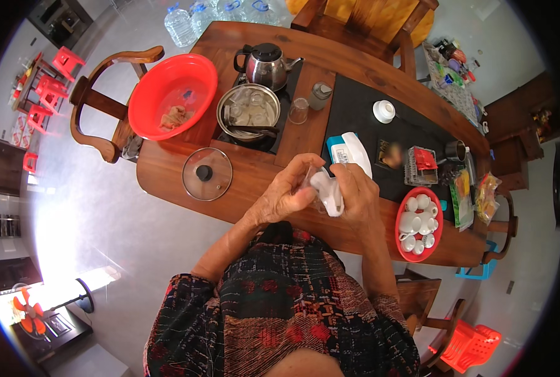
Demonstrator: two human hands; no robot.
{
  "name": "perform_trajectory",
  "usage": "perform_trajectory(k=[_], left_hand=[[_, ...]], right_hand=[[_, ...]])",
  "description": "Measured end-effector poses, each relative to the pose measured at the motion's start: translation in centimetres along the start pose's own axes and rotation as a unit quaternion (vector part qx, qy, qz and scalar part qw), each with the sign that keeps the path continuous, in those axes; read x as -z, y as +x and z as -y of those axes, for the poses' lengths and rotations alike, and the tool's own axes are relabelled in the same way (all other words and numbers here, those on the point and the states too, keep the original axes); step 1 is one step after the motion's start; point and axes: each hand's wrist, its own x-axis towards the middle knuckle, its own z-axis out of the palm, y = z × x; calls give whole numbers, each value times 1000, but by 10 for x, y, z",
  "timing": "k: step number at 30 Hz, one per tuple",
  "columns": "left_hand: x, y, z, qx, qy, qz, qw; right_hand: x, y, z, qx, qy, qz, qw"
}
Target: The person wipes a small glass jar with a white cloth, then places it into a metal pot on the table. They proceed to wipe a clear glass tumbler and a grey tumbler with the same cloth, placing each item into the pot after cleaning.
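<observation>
Above the table's near edge, my left hand (286, 191) is closed around a small clear glass cup, mostly hidden by my fingers and a white tissue (326, 190). My right hand (358, 191) pinches that tissue against the cup, its fingers bent over the top. Just beyond my hands lies a blue-and-white tissue pack (343, 151) with a white sheet showing. Farther left, a steel pot (250, 113) holds several clear glass cups in water. A single clear glass (298, 110) stands right of the pot, beside a lidded glass jar (320, 94).
A steel kettle (266, 66) stands behind the pot; a glass lid (207, 174) lies at the near left. A red basin (173, 94) with a cloth sits at the left end. To the right are a red tray (419, 225) of white cups and a white lidded bowl (384, 111).
</observation>
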Motion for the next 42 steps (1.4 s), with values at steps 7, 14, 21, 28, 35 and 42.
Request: perform_trajectory(k=[7, 14, 21, 28, 35, 42], left_hand=[[-7, 4, 6, -145, -9, -24, 989], [8, 4, 14, -107, -23, -89, 990], [4, 8, 30, -87, 48, -134, 986], [0, 1, 19, -78, 117, -94, 986], [-2, 1, 18, -129, 144, -48, 980], [-1, 10, 28, -39, -186, -167, 967]], right_hand=[[-24, -30, -7, -315, 435, 30, 843], [-12, -43, -5, -513, 516, 46, 684], [6, -12, 6, -191, 118, -157, 962], [-16, -10, -5, -212, 159, -54, 963], [-16, 11, -33, -425, 398, 99, 807], [-48, -17, 4, -313, 370, -79, 871]])
